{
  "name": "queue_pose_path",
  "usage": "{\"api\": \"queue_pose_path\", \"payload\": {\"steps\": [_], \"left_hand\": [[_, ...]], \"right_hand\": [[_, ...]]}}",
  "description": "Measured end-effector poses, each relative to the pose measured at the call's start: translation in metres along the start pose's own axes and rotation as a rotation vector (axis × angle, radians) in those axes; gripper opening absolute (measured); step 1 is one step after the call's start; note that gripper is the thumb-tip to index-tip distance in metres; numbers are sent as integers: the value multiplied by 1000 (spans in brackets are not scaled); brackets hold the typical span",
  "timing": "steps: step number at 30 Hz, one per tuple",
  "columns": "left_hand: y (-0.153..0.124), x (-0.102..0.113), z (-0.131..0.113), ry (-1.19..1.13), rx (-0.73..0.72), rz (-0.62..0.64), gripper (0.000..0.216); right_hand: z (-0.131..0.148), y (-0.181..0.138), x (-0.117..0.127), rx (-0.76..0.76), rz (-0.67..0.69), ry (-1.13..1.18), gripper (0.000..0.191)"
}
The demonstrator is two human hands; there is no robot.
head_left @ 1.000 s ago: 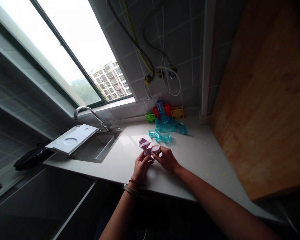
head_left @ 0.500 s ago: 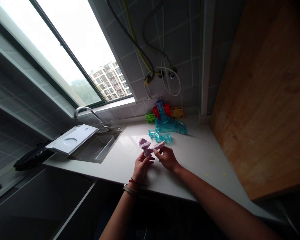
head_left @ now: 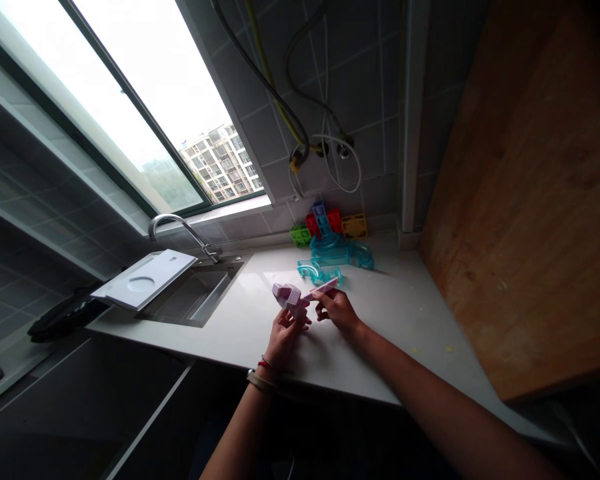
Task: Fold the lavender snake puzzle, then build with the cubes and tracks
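Note:
My left hand (head_left: pixel 286 331) is closed around a cluster of pale purple translucent tiles (head_left: pixel 287 295), held just above the white counter (head_left: pixel 405 313). My right hand (head_left: pixel 337 308) pinches a single flat pink-purple tile (head_left: pixel 323 288) by its near edge, tilted up and away from the cluster, with a small gap between the two. Behind them lie clear turquoise curved track pieces (head_left: pixel 330 260). Against the tiled wall stand small coloured frame blocks (head_left: pixel 329 223) in green, red, blue and yellow.
A sink (head_left: pixel 195 293) with a curved tap (head_left: pixel 177 227) is at the left, with a white tray (head_left: pixel 143 278) resting over its left rim. A large wooden board (head_left: pixel 530 200) leans at the right. Hoses and cables (head_left: pixel 310 127) hang on the wall above the blocks.
My right hand has pulled one flat tile off the purple cluster and lifted it up and to the right. My left hand turned the cluster slightly leftwards.

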State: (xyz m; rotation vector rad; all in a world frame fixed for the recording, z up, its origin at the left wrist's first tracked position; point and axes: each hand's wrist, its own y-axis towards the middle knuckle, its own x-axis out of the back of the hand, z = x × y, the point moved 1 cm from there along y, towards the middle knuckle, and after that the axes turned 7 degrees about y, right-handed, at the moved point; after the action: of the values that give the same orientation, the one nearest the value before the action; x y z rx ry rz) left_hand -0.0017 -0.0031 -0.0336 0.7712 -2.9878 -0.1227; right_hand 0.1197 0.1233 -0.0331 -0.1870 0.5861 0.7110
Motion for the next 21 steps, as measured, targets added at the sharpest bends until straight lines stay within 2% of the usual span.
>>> {"api": "queue_pose_path", "payload": {"steps": [9, 21], "left_hand": [[1, 3, 1, -35, -6, 38, 47], [1, 3, -1, -69, 21, 58, 50]], "right_hand": [[-2, 2, -1, -66, -12, 88, 29], [-5, 2, 2, -90, 0, 86, 30]]}}
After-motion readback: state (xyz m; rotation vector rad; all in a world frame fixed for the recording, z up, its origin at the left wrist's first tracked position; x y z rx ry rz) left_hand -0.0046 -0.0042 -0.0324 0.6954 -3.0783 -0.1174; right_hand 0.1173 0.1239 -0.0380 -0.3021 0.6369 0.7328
